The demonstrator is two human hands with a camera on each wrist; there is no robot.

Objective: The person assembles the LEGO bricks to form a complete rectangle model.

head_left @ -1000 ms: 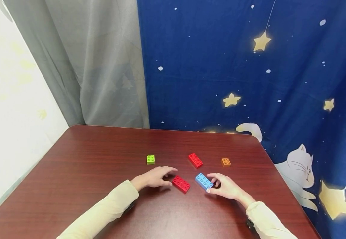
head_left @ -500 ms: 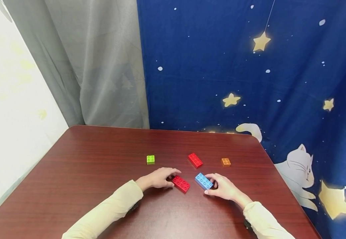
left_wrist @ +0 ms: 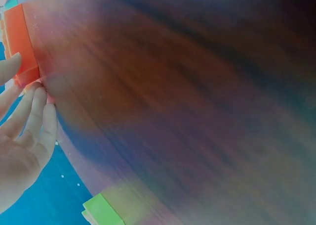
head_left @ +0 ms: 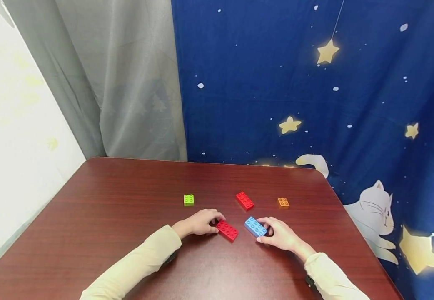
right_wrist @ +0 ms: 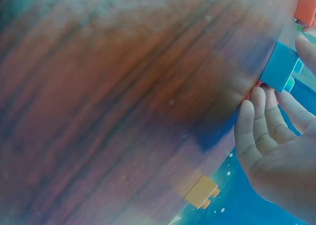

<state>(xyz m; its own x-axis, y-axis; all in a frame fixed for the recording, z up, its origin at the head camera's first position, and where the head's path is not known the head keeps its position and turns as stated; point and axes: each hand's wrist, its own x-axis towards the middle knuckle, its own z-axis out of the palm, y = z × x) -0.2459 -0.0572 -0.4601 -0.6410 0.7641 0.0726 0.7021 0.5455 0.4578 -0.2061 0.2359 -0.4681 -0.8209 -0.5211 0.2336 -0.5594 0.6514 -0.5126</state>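
My left hand [head_left: 201, 222] pinches the left end of a red toy brick [head_left: 227, 231] between thumb and fingers; the left wrist view shows the same red brick [left_wrist: 22, 42] by the thumb. To its right, a blue toy brick [head_left: 255, 227] is held at its right end by my right hand [head_left: 279, 234]. In the right wrist view, the thumb and fingers sit on opposite sides of the blue brick [right_wrist: 278, 67]. Both bricks are apart, studs up, on or very near the table.
Farther back on the brown table [head_left: 134, 187] lie a small green brick [head_left: 188, 200], a second red brick [head_left: 245, 201] and a small orange brick [head_left: 283, 203]. A blue star-patterned curtain [head_left: 239, 104] hangs behind the table's far edge.
My left hand has moved slightly right and closed its thumb and fingers onto the red brick. My right hand has shifted slightly left around the blue brick. The bricks stay in place.
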